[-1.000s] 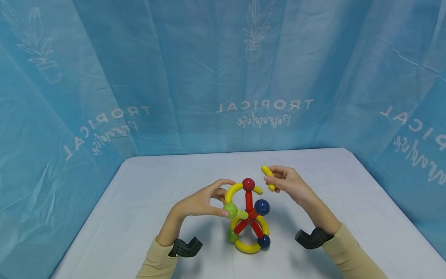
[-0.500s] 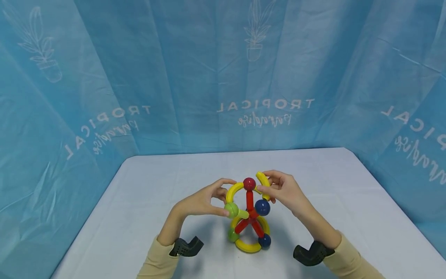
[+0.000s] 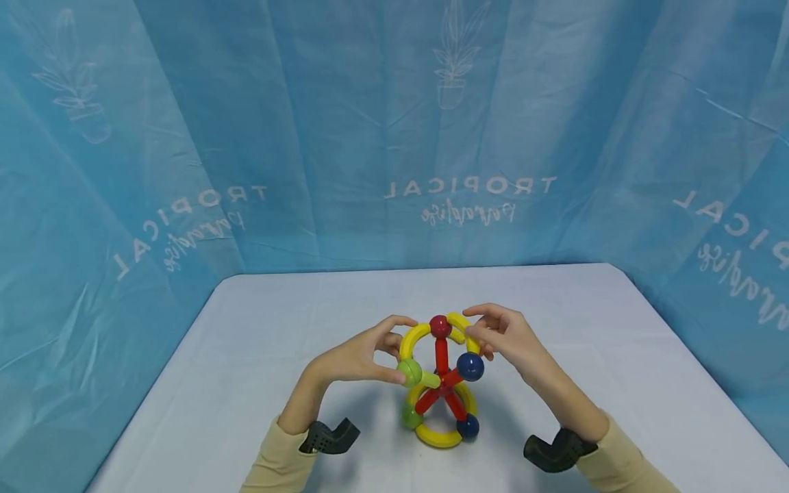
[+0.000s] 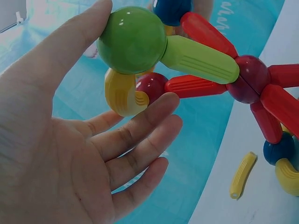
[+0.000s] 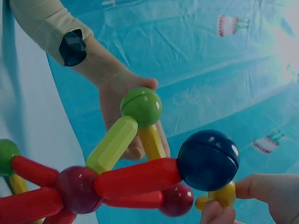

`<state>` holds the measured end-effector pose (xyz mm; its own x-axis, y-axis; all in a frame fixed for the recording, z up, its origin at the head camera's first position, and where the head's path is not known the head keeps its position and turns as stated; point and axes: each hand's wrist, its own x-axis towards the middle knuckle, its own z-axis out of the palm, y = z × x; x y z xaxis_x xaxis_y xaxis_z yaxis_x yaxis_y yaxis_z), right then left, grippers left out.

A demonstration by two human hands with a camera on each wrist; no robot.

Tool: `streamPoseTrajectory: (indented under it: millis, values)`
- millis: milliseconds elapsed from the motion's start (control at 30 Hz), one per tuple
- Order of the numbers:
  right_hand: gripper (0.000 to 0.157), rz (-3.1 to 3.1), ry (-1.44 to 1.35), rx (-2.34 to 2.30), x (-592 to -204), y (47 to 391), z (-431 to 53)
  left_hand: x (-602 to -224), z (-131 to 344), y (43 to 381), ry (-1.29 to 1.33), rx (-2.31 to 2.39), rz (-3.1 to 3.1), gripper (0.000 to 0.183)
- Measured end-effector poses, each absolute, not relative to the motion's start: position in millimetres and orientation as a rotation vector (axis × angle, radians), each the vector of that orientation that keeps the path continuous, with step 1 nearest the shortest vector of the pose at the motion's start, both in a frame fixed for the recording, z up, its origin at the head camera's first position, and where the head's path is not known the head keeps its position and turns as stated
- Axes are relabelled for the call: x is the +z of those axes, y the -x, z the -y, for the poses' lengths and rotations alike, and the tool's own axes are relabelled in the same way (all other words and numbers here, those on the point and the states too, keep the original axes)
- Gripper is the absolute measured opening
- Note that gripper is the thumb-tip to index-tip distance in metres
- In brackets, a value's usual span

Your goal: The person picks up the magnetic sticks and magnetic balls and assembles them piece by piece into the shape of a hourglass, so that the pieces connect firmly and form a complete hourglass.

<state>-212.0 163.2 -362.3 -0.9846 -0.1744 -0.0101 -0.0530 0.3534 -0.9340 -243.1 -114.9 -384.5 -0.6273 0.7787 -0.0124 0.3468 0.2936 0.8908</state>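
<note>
A ball-and-stick building toy (image 3: 442,363) stands on the table, with red sticks meeting at a red centre ball (image 4: 249,78). My left hand (image 3: 360,355) steadies its left side, thumb on the upper green ball (image 3: 409,372) and index finger by a curved yellow stick (image 3: 411,336). Between thumb and fingers, my right hand (image 3: 510,337) pinches another curved yellow stick (image 3: 461,322). That stick spans from the top red ball (image 3: 440,326) to the upper blue ball (image 3: 470,367), apparently touching both. In the right wrist view, only its lower end shows, under the blue ball.
A loose yellow stick (image 4: 243,176) lies on the white table (image 3: 259,329) behind the toy. Yellow curves, a green ball (image 3: 411,416) and a blue ball (image 3: 468,427) form the toy's lower ring. A blue printed curtain (image 3: 345,137) surrounds the table's back and sides.
My right hand has brought its yellow stick leftward to the toy, between the top red ball and upper blue ball. The blue ball has shifted slightly right. My left hand has stayed put.
</note>
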Motion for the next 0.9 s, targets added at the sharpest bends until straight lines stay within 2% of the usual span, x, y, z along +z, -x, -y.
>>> streamPoseTrajectory:
  millis: [267, 500, 700, 767, 900]
  values:
    - [0.039, -2.412, 0.123, -1.732, -371.2, 212.0, -175.9, -384.9, 113.7, 242.9, -1.037, 1.306, -2.108, 0.075]
    - [0.039, -2.33, 0.046, -1.746, -375.8, 216.9, -171.6, -387.4, 112.9, 243.0, -1.079, 1.322, -2.134, 0.086]
    - [0.036, -2.338, 0.008, -1.745, -379.1, 225.4, -166.0, -385.8, 113.6, 243.0, -1.113, 1.306, -2.192, 0.086]
    - [0.037, -2.336, 0.01, -1.743, -380.1, 229.0, -164.3, -384.2, 114.8, 242.4, -1.1, 1.317, -2.208, 0.082]
    - [0.036, -2.33, 0.032, -1.744, -382.6, 235.8, -162.5, -384.8, 116.1, 243.1, -1.038, 1.352, -2.262, 0.062]
